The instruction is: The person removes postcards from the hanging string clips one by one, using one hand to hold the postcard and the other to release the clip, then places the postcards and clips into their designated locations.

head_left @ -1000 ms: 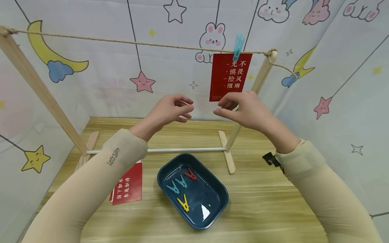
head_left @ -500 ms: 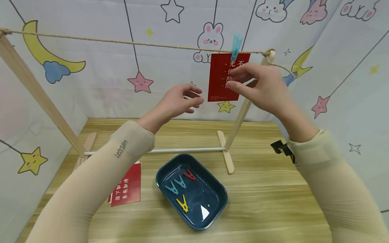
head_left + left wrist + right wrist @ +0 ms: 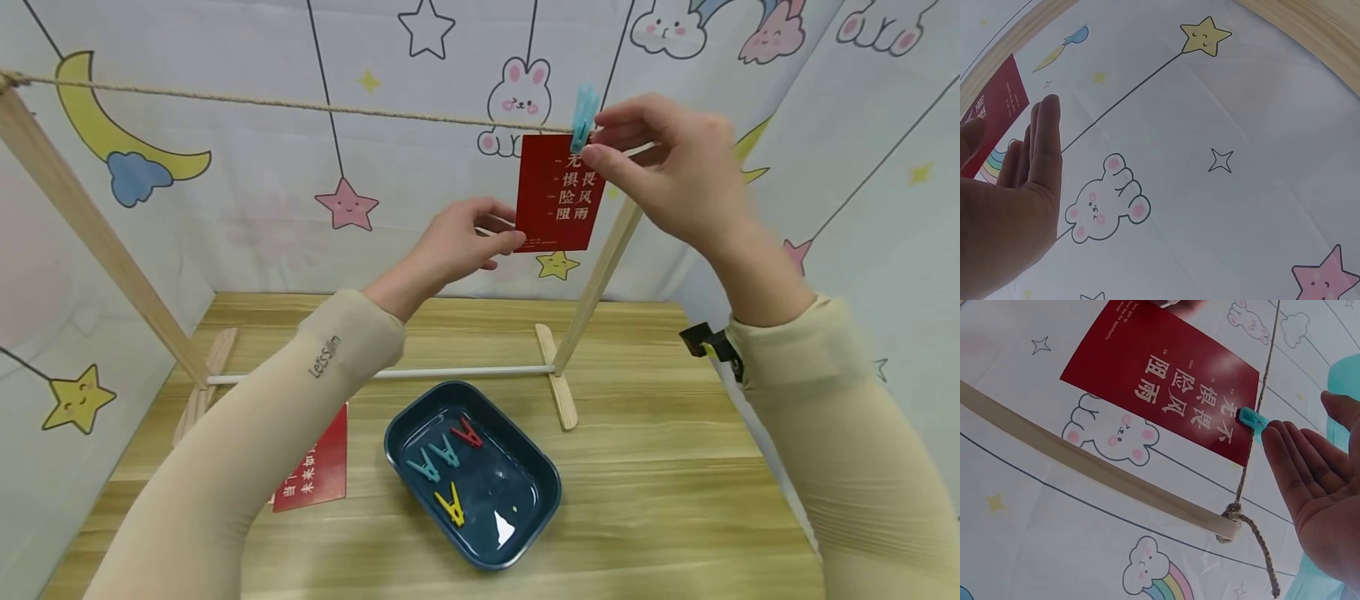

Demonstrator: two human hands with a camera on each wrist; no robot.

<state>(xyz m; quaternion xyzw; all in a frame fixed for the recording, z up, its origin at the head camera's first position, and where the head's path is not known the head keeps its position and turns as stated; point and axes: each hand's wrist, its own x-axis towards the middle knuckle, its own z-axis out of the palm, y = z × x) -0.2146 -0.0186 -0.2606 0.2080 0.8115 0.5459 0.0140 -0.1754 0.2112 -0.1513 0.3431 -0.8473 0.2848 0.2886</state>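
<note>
A red card (image 3: 551, 196) with white lettering hangs from the rope (image 3: 420, 116), held by a light-blue clothespin (image 3: 585, 117) at its top. My left hand (image 3: 468, 242) is at the card's lower left edge; its thumb overlaps the card while the fingers stay extended and apart from the thumb. The left wrist view shows that hand (image 3: 1022, 175) side-on beside the card. Close to the clothespin's right side is my right hand (image 3: 675, 167), thumb and fingers spread apart. In the right wrist view its straight fingertips (image 3: 1275, 428) are right at the clothespin (image 3: 1252, 417).
Wooden posts (image 3: 112, 233) with a white crossbar (image 3: 465, 372) carry the rope. A dark blue tray (image 3: 551, 467) holds several clothespins (image 3: 450, 504) in yellow, blue and red. More red cards (image 3: 322, 467) lie on the table at left, partly under my left sleeve. A printed curtain surrounds the table.
My right hand has risen from below the card to the clothespin. My left hand has moved right and slightly up to the card's lower left edge. The tray stays put.
</note>
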